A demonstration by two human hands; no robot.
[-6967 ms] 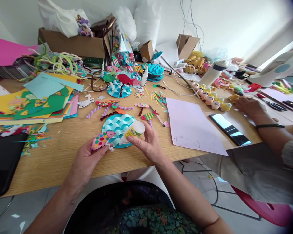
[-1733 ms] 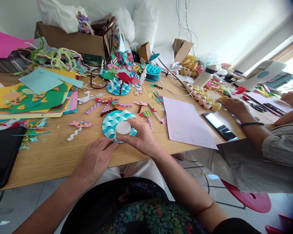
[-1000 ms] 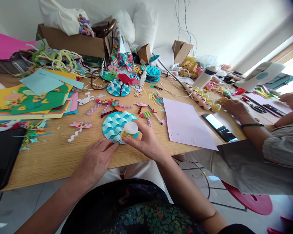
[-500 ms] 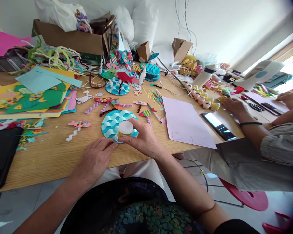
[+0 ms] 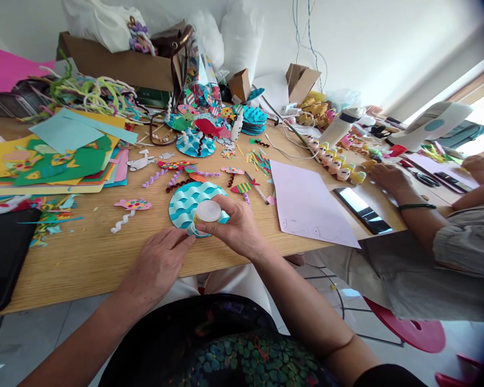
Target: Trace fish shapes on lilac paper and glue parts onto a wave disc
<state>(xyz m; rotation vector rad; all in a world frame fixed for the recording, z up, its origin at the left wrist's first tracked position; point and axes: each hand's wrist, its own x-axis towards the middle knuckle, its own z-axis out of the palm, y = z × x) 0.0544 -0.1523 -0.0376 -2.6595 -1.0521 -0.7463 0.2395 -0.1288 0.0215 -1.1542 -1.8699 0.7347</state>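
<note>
My right hand (image 5: 237,226) is wrapped round a small cylinder with a white round end (image 5: 208,211) and a bit of yellow on its side. It holds this over the front right of a round blue disc (image 5: 189,201) covered with wavy pale-blue paper strips. At the disc's near edge, the fingertips of my left hand (image 5: 163,255) are closed, touching its rim or a strip end there. The cylinder and my fingers hide what lies beneath. Behind the disc are a striped green-and-yellow paper fish (image 5: 243,186) and a pen (image 5: 257,187). A pink spotted fish (image 5: 133,204) with a white curl lies left.
A lilac sheet (image 5: 306,204) and a phone (image 5: 362,209) lie to the right, near another person's hand (image 5: 389,177). Coloured paper (image 5: 64,166) is piled left, above a dark tablet-like object (image 5: 8,252). A white glue bottle (image 5: 237,126) stands behind.
My right hand has tipped the cylinder slightly, so less of its yellow side shows. My left hand stays at the disc's edge. The whole view has shifted slightly.
</note>
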